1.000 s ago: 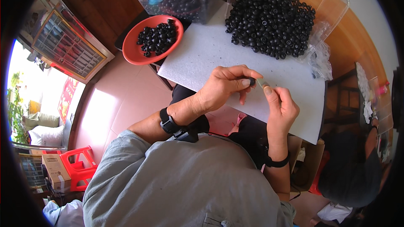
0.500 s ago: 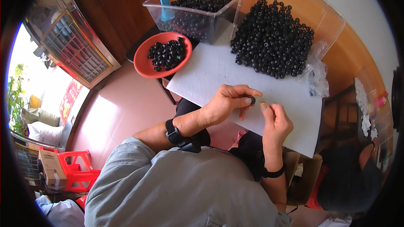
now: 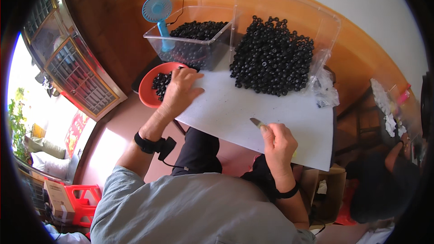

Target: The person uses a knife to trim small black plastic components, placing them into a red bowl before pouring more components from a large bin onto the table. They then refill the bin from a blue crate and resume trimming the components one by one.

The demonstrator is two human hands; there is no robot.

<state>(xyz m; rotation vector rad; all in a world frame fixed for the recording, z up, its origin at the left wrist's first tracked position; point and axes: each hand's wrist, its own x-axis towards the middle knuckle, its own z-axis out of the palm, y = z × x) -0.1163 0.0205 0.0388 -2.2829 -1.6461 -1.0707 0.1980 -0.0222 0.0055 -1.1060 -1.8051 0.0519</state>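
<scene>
My right hand (image 3: 280, 141) is closed around a small knife, and its short pointed blade (image 3: 256, 121) juts up to the left over the white tabletop (image 3: 217, 108). Over the right side of a red-orange bowl (image 3: 147, 91), my left hand (image 3: 179, 91) hovers with thumb and fingers apart. Small round black parts (image 3: 160, 83) lie in the bowl, some of them hidden behind that hand. A large heap of similar black parts, some showing holes (image 3: 271, 58), spreads over the far side of the table, in front of a clear plastic panel.
A clear bin (image 3: 190, 47) full of black parts stands at the back left, with a blue fan (image 3: 158, 11) at its corner. Crumpled plastic bags (image 3: 325, 90) lie right of the heap. At right, a cardboard box (image 3: 332, 190) sits beside another person (image 3: 384, 185).
My left hand has moved left from beside my right hand to the bowl, and the black part it pinched no longer shows. My right hand dropped slightly left; the knife blade now shows clearly.
</scene>
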